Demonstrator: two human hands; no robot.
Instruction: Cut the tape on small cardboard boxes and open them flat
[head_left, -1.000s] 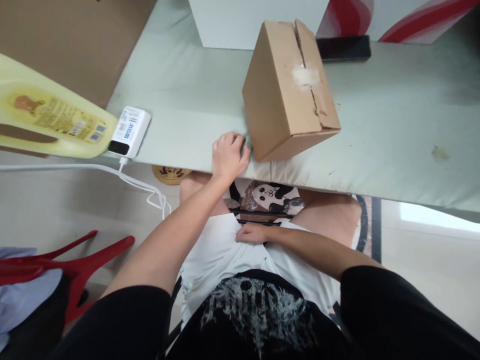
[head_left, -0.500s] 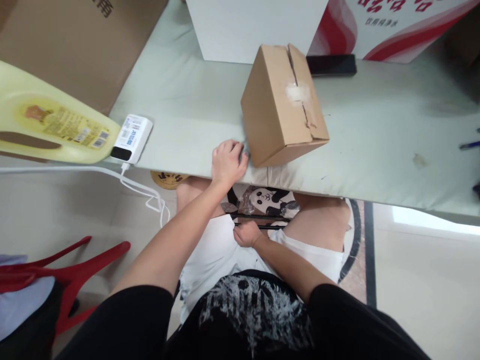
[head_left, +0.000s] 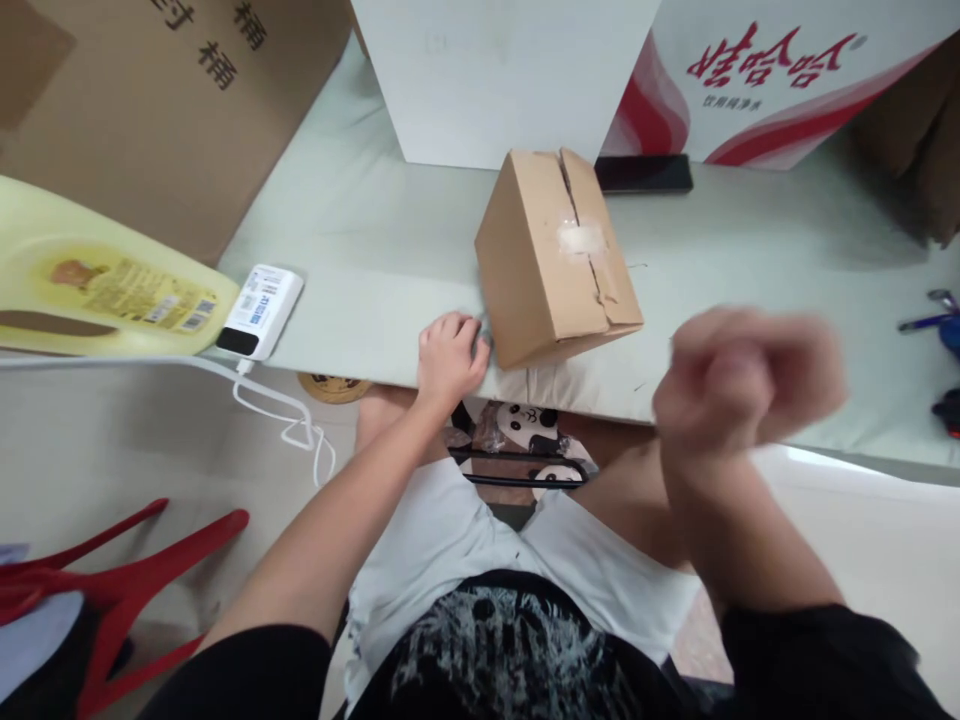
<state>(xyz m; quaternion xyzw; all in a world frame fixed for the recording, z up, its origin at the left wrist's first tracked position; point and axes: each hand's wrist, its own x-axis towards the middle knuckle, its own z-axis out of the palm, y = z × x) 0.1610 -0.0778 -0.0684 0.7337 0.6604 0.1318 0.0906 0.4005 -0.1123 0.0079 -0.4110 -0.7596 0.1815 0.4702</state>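
Note:
A small brown cardboard box [head_left: 551, 255] stands tilted on the pale green table [head_left: 750, 270], its taped seam facing up. My left hand [head_left: 448, 355] rests at the table's front edge, fingers curled, just left of the box's lower corner; whether it touches the box is unclear. My right hand [head_left: 742, 375] is raised in front of the camera, right of the box, smeared by motion; its fingers look curled but I cannot make out whether anything is in them.
A yellow jug [head_left: 97, 280] lies at the left beside a white power bank [head_left: 259, 310] with a cable. A black phone [head_left: 643, 173], a white box [head_left: 495, 70] and a red-and-white carton [head_left: 772, 75] stand behind. A panda-print bag [head_left: 536, 430] sits under the table; a red chair [head_left: 112, 570] is lower left.
My right hand has risen from my lap to chest height in front of the table edge. The view has tipped up a little. My left hand stays by the box.

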